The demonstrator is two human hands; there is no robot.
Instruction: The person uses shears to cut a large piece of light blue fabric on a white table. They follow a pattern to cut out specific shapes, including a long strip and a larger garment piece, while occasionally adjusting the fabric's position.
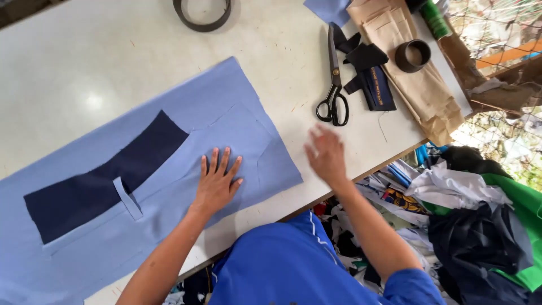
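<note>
Left hand: the left hand lay flat at centre frame, fingers spread wide, palm pressed on the light blue cloth; it gripped nothing
Right hand: the right hand hovered blurred just right of centre, above the bare white table, fingers loosely open and holding nothing; whether it touched the table could not be told
Cloth: a long panel that ran from the lower left of the frame up toward the upper middle; its right-hand edge ended just left of the right hand
Dark patch: a navy strip lay on the cloth at left, its long axis parallel to the panel; a small light blue loop crossed its lower edge
Scissors: black-handled scissors lay on the table directly above the right hand in the frame, handles nearest the hand, blades pointing to the top edge; long axis nearly vertical in the picture
Nearer hand: the right hand was clearly nearer the scissors; the left hand was well apart from them, pinned on the cloth
Other items: dark fabric scraps just right of the scissors, brown paper patterns with a roll of tape on them at upper right, a second ring-shaped roll at the top edge
Off the table: heaped garments at lower right
</note>
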